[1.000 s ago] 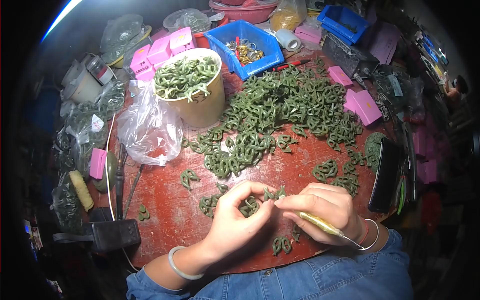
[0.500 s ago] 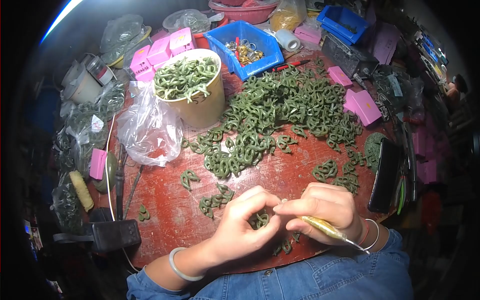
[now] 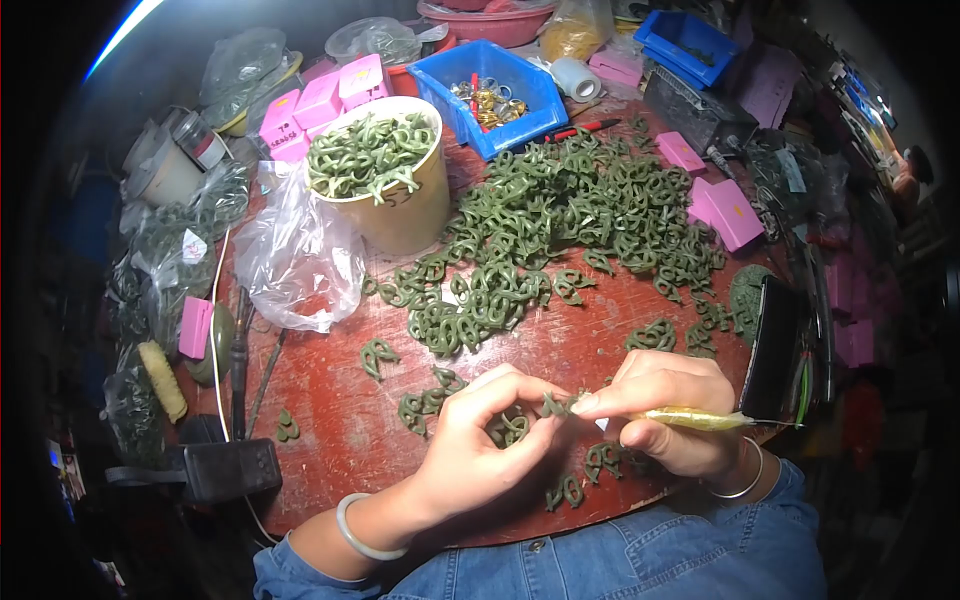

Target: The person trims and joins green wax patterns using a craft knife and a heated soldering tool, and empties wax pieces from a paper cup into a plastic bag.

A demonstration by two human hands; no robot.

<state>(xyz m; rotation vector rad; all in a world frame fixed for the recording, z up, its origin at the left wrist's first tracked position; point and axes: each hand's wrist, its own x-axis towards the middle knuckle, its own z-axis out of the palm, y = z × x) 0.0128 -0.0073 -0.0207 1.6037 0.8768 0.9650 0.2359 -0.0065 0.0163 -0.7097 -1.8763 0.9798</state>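
Pinching a small green piece (image 3: 554,405) toward the counter's (image 3: 330,400) six o'clock edge, the left hand (image 3: 485,430) curls loosely. Beside it, the right hand (image 3: 675,390) wraps a yellow-handled tool (image 3: 695,418); a green heap (image 3: 585,200) lies at one o'clock.

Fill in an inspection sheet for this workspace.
Surface: scuffed red tabletop.
Job's things: small green looped pieces, heaped on the tabletop and filling a round cream bucket.
Clutter: crumpled clear plastic bag, pink rectangular boxes, open blue plastic bin.
Hands: left hand pinches one green piece; right hand holds a slim yellow-handled tool.
Cables: thin white cable passes a black rectangular device.
Surroundings: bright white strip light, upper left; edges dark.
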